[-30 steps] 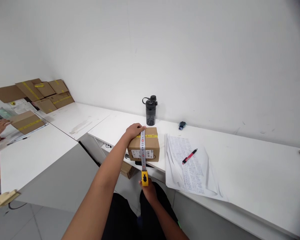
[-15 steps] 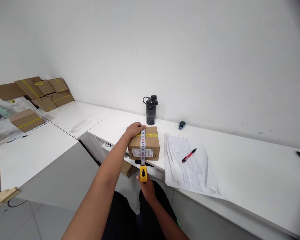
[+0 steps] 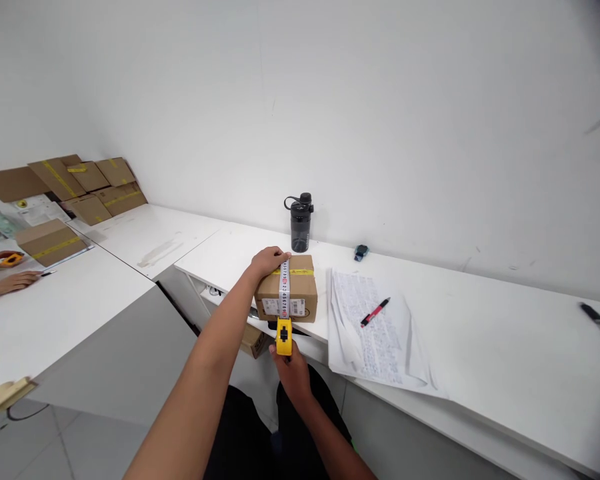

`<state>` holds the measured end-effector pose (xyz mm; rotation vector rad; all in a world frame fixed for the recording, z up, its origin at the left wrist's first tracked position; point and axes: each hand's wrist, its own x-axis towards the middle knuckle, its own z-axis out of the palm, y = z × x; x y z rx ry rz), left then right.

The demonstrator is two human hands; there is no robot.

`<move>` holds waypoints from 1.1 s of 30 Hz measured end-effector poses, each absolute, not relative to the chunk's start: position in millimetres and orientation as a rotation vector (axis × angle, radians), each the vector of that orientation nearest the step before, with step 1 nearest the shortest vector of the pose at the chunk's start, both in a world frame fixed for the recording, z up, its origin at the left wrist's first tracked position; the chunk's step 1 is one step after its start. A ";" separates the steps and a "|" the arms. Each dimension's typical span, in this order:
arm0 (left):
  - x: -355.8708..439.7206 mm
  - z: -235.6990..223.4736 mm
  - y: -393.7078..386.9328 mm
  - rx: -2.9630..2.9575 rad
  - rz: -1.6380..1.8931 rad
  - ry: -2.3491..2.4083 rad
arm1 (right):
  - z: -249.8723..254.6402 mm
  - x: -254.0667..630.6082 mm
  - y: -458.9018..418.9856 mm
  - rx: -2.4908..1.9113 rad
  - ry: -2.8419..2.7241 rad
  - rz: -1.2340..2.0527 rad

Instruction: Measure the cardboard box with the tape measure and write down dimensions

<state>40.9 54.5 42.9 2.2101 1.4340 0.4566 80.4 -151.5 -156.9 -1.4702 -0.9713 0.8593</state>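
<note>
Here's my left arm [image 3: 205,360] reaching long and forward, elbow only slightly bent; my left hand [image 3: 270,261] lies back upward at the far end, fingers angled to the right; my right arm [image 3: 333,430] sits lower; my right hand [image 3: 291,373], nearer me, is curled in a grip.

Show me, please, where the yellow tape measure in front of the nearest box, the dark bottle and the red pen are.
Yellow tape measure [image 3: 284,345]: head view, on its case.
Dark bottle [image 3: 301,225]: head view, on its body.
Red pen [image 3: 375,312]: head view, on its barrel.
</note>
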 end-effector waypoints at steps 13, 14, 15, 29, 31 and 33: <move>40.3 43.6 53.3 2.228 0.468 1.432 | -121.4 93.1 -159.3 -1.776 -1.331 0.516; 40.4 43.9 53.1 2.227 0.467 1.432 | -120.0 93.0 -159.9 -1.779 -1.342 0.498; 40.5 44.2 52.9 2.223 0.465 1.433 | -118.6 92.9 -160.5 -1.783 -1.355 0.482; 40.2 44.0 50.0 2.186 0.487 1.444 | -79.3 98.0 -163.1 -1.625 -1.446 0.146; 40.0 44.8 49.6 2.189 0.483 1.445 | -75.2 98.4 -162.7 -1.599 -1.465 0.085; 39.8 45.7 49.0 2.191 0.486 1.443 | -71.0 99.1 -163.3 -1.572 -1.481 0.006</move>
